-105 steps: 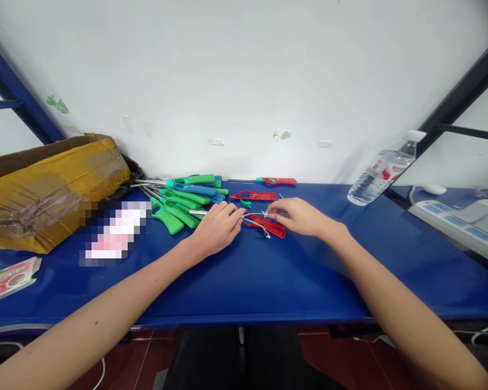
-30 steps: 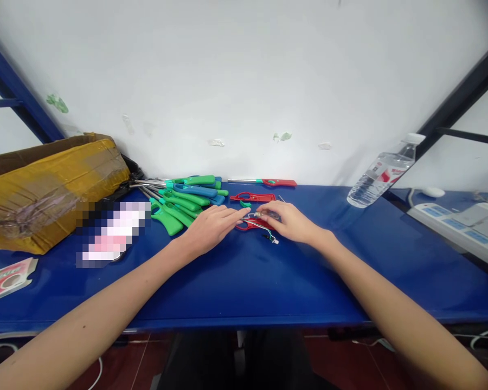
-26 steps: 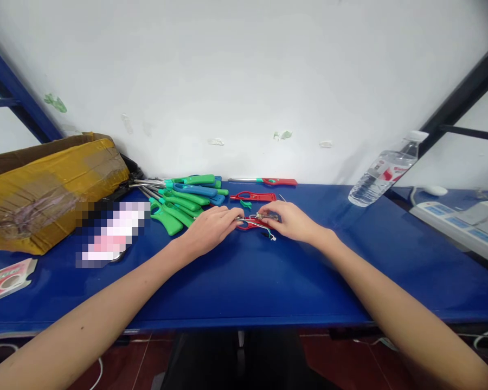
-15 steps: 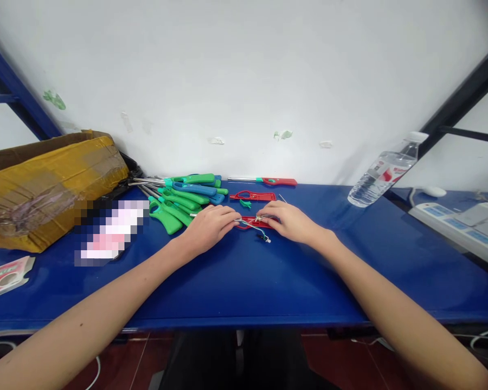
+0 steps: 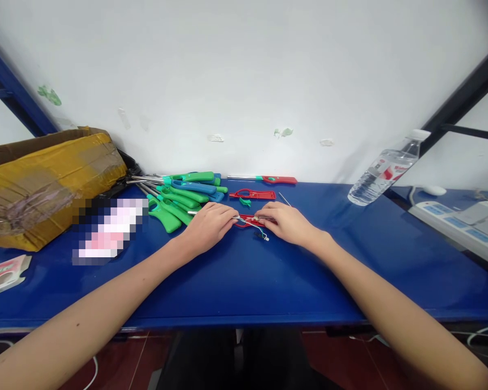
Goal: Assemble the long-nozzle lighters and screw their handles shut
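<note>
My left hand [image 5: 211, 225] is closed around a thin metal lighter tube [image 5: 191, 213], whose end shows to the left of the knuckles. Beside its fingertips lies a red lighter handle half [image 5: 244, 222] with thin wires [image 5: 260, 229] trailing from it to a small dark part [image 5: 261, 236]. My right hand [image 5: 287, 222] is closed over the right end of that red half. Its fingertips pinch a small part too hidden to name. Just behind, a second red handle half [image 5: 262, 195] rests on the table, and a green trigger piece [image 5: 244, 202] lies in front of it.
Green and blue lighters [image 5: 187, 195] are heaped left of my hands. A complete red lighter [image 5: 278, 180] lies by the wall. A taped cardboard box [image 5: 52, 184] stands at left, a water bottle [image 5: 384, 170] and a power strip [image 5: 455, 225] at right. A thin rod [image 5: 284, 199] lies near my right hand.
The wires and the small dark part have shifted slightly left and up. My right fingers sit a little differently on the red half; both hands stay in nearly the same place.
</note>
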{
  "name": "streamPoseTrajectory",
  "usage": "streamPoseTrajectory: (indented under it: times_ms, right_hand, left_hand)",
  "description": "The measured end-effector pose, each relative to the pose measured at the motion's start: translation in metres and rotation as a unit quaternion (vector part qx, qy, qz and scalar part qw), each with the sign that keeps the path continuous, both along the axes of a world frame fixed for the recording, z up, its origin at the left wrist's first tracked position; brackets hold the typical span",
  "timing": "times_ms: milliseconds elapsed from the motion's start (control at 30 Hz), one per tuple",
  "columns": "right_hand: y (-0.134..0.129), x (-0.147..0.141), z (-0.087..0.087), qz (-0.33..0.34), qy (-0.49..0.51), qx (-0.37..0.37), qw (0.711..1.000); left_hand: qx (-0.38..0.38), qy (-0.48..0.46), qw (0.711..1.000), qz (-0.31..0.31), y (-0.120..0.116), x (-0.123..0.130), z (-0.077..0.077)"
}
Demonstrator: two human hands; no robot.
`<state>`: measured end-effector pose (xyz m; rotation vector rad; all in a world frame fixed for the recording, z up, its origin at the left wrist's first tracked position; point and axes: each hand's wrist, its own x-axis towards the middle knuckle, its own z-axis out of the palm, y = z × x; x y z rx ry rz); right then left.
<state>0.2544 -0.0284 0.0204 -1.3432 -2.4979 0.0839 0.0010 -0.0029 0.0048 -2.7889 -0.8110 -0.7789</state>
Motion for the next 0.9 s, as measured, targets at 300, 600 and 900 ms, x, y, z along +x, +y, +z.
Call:
streamPoseTrajectory:
  times_ms: [300,600,900]
  right_hand:
    - [-0.003,-0.002,0.005,-0.005,-0.049,0.017,0.999]
    - [0.001,0.009,0.008,0.004,-0.075,0.0,0.997]
    - [0.0,0.009,0.008,0.015,-0.056,-0.013,0.998]
  left_hand:
    - [0.085,-0.003,0.995,0.042,-0.001,-0.001,0.004]
    - [0.073,0.036,0.993,0.081,0.002,-0.003,0.0]
    - [0.029,0.079,0.991,0.099,0.0,-0.003,-0.001]
